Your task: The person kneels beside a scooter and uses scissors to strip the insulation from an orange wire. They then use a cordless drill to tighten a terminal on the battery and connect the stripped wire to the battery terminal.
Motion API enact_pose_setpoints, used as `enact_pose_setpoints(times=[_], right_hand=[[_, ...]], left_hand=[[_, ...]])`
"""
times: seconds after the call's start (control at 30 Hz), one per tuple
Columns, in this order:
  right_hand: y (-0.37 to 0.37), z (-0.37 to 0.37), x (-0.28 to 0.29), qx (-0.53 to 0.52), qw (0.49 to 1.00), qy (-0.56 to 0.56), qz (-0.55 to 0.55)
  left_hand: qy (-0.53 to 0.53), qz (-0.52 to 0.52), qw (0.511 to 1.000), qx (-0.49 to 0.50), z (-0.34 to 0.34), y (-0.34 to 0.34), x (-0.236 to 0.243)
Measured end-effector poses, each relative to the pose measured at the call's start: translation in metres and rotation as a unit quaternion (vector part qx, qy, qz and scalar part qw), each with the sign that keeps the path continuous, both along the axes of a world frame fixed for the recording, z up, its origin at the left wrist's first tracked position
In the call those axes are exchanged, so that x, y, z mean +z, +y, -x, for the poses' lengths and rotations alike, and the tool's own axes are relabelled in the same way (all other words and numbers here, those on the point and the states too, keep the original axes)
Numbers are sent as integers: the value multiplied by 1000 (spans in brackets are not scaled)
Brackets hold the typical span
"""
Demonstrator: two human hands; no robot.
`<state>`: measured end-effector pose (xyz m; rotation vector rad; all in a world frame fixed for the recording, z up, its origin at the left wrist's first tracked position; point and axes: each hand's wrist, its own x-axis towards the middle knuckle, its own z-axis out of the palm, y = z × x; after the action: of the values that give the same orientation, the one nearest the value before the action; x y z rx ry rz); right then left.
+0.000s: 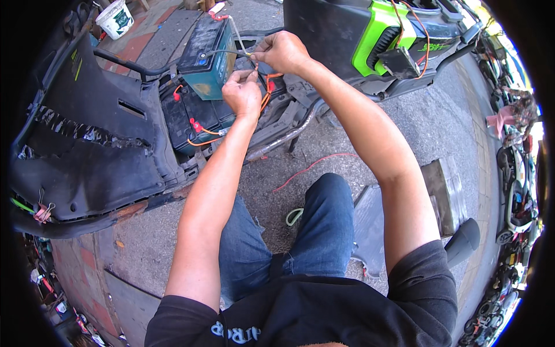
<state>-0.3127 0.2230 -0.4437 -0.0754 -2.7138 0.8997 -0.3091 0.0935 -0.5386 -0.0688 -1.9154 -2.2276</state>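
Note:
Both of my hands are raised close together over the open frame of an electric scooter. My right hand (284, 53) pinches a dark wire (228, 52), which runs to a terminal on the teal and black battery (205, 84). Just below it, my left hand (243, 95) is closed in a pinch on a thin wire end; its fingers hide most of it. A pale wire (236, 32) comes down from the battery's red-capped far terminal towards my right fingers. Orange wires (265, 103) hang beside my left hand.
More black batteries (199, 110) with red terminal caps (196, 125) sit in the frame below. The black seat body with a green trim (367, 37) stands at right. Dark panels (370, 222) and a red wire (312, 169) lie on the ground. A white bucket (115, 20) is far left.

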Motion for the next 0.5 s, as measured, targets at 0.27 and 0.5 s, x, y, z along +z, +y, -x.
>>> enact_pose_setpoints(times=[0.27, 0.5], right_hand=[[-4, 3, -4, -18, 1000, -8, -6], [-2, 6, -9, -23, 999, -35, 32]], left_hand=[[0, -26, 1000, -16, 1, 1, -2], [52, 24, 998, 34, 2, -1, -2]])
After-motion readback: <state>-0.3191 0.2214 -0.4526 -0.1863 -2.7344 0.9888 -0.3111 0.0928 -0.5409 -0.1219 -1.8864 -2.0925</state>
